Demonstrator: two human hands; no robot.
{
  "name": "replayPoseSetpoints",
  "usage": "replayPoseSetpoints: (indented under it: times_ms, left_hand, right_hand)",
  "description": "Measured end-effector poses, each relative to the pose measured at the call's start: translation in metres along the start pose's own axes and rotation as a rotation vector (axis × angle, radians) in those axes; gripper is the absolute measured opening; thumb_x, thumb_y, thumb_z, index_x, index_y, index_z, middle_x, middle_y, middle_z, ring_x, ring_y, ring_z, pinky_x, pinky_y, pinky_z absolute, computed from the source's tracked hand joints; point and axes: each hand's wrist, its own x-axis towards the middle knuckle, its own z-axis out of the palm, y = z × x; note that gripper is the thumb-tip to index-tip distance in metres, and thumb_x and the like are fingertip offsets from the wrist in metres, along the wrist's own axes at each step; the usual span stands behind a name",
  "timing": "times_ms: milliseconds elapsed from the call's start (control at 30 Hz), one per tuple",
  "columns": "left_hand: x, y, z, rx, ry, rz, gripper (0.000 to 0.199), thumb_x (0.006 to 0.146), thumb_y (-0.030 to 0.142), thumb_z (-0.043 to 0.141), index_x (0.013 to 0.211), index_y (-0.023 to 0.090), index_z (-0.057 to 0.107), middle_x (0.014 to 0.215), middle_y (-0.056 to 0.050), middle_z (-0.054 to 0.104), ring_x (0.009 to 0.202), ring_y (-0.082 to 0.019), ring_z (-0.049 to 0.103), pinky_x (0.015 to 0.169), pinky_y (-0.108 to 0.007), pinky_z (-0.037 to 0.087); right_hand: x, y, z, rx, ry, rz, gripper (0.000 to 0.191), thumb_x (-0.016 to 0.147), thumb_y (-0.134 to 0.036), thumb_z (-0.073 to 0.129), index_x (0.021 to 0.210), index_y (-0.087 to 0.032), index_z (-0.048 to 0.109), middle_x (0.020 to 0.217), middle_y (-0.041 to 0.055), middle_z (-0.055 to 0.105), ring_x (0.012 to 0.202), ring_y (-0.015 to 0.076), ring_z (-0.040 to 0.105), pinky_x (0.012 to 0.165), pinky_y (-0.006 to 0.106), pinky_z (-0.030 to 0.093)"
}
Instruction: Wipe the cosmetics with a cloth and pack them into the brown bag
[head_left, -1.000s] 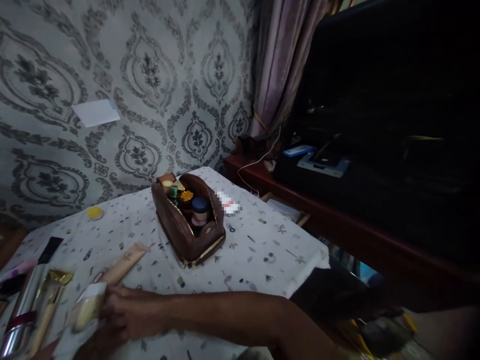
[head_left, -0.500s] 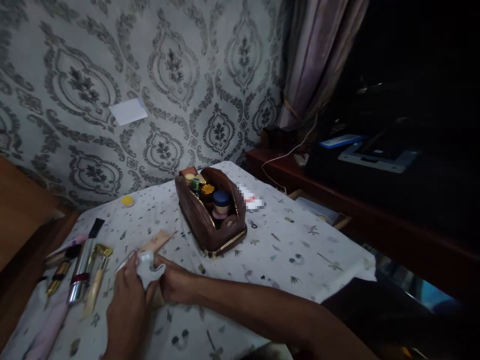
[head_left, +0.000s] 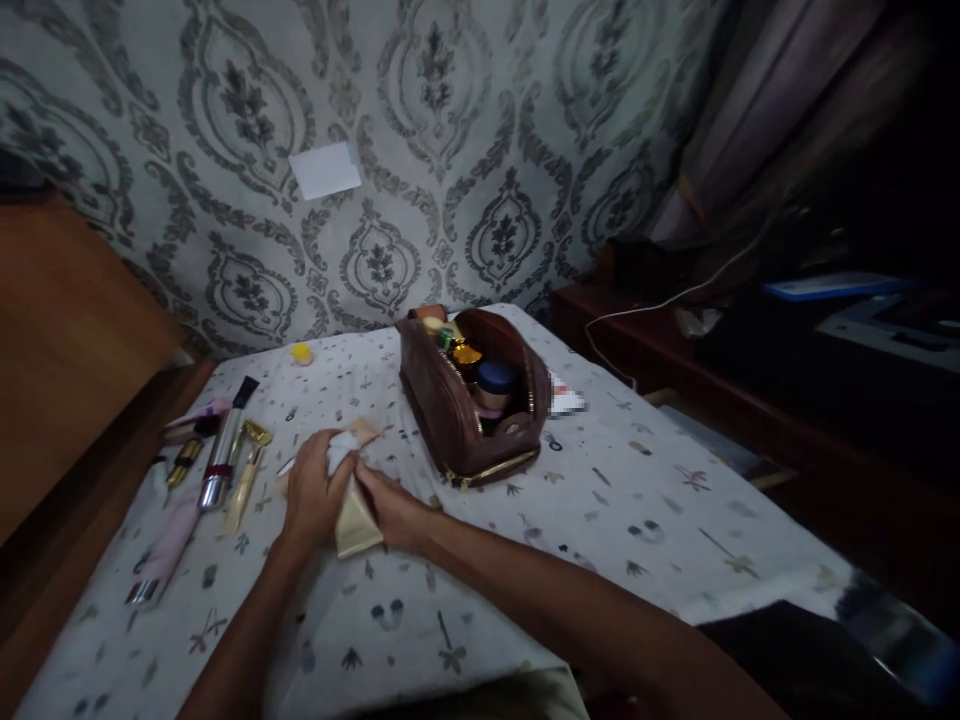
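While the left hand (head_left: 309, 492) grips a white cloth (head_left: 342, 447) against the upper end of a cream tube (head_left: 357, 530), left of the frame's lower centre, the right hand (head_left: 391, 504) clasps that tube's side, and an open brown bag (head_left: 433, 405) stands at mid-frame.

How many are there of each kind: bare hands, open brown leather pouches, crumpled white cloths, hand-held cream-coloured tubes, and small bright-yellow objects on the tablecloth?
Bare left hand and right hand: 2
Open brown leather pouch: 1
Crumpled white cloth: 1
Hand-held cream-coloured tube: 1
Small bright-yellow object: 1
Total: 6
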Motion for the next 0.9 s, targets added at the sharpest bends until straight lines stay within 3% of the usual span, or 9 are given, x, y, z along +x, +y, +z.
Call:
replayPoseSetpoints:
  times_ms: [100, 200, 400, 533, 667, 800, 900]
  left_hand:
    - [0.007, -0.007, -0.001, -0.248, 0.041, -0.176, 0.020, 0.083, 0.040, 0.056, 0.083, 0.020, 0.057, 0.071, 0.003, 0.054, 0.071, -0.018, 0.052, 0.071, -0.029, 0.040]
    - [0.009, -0.018, -0.002, -0.348, 0.103, -0.274, 0.026, 0.082, 0.045, 0.056, 0.079, 0.020, 0.056, 0.067, 0.005, 0.049, 0.065, -0.015, 0.047, 0.064, -0.025, 0.038]
    - [0.006, -0.027, -0.009, -0.565, 0.105, -0.488, 0.052, 0.084, 0.064, 0.048, 0.090, 0.016, 0.067, 0.058, 0.004, 0.049, 0.050, -0.013, 0.046, 0.049, -0.024, 0.037]
    - [0.006, -0.025, -0.011, -1.032, 0.038, -0.645, 0.065, 0.078, 0.075, 0.054, 0.093, 0.013, 0.070, 0.059, 0.002, 0.055, 0.045, -0.011, 0.047, 0.042, -0.022, 0.037]
    - [0.004, -0.020, -0.009, -1.322, -0.011, -0.623, 0.065, 0.081, 0.071, 0.056, 0.099, 0.011, 0.071, 0.070, -0.002, 0.065, 0.051, -0.010, 0.055, 0.047, -0.021, 0.044]
    - [-0.002, -0.015, -0.003, -1.371, 0.013, -0.610, 0.066, 0.083, 0.069, 0.055, 0.123, 0.017, 0.060, 0.076, -0.003, 0.071, 0.058, -0.016, 0.064, 0.048, -0.023, 0.048]
    - [-0.006, -0.011, 0.002, -1.334, 0.036, -0.624, 0.078, 0.074, 0.073, 0.064, 0.129, 0.020, 0.053, 0.081, -0.003, 0.073, 0.057, -0.016, 0.064, 0.041, -0.022, 0.044]
  right_hand:
    - [-0.005, 0.001, -0.005, 0.027, -0.127, -0.016, 0.066, 0.063, -0.048, 0.087, 0.115, -0.021, 0.055, 0.085, -0.0014, 0.070, 0.063, 0.0135, 0.066, 0.062, 0.027, 0.054]
    - [-0.004, 0.002, -0.008, 0.064, -0.128, -0.034, 0.078, 0.050, -0.029, 0.096, 0.113, -0.022, 0.051, 0.087, -0.0026, 0.070, 0.069, 0.0137, 0.070, 0.067, 0.026, 0.056]
    - [-0.003, 0.001, -0.007, 0.084, -0.134, 0.000, 0.053, 0.057, -0.034, 0.093, 0.094, -0.017, 0.060, 0.089, 0.0021, 0.072, 0.073, 0.0151, 0.070, 0.073, 0.030, 0.059]
    - [-0.005, -0.002, -0.008, 0.061, -0.160, 0.029, 0.047, 0.060, -0.038, 0.091, 0.094, -0.016, 0.068, 0.085, 0.0011, 0.071, 0.068, 0.0128, 0.064, 0.061, 0.028, 0.059]
    - [-0.004, 0.000, -0.008, 0.052, -0.195, 0.056, 0.048, 0.062, -0.044, 0.090, 0.094, -0.015, 0.070, 0.076, 0.0001, 0.069, 0.061, 0.0103, 0.062, 0.056, 0.022, 0.054]
    - [-0.003, 0.002, -0.007, 0.123, -0.160, 0.015, 0.047, 0.061, -0.040, 0.091, 0.094, -0.017, 0.067, 0.074, -0.0008, 0.070, 0.062, 0.0102, 0.065, 0.058, 0.019, 0.051]
    - [-0.002, 0.002, -0.008, 0.163, -0.151, 0.041, 0.045, 0.063, -0.042, 0.090, 0.091, -0.018, 0.065, 0.067, -0.0018, 0.068, 0.060, 0.0116, 0.064, 0.053, 0.019, 0.049]
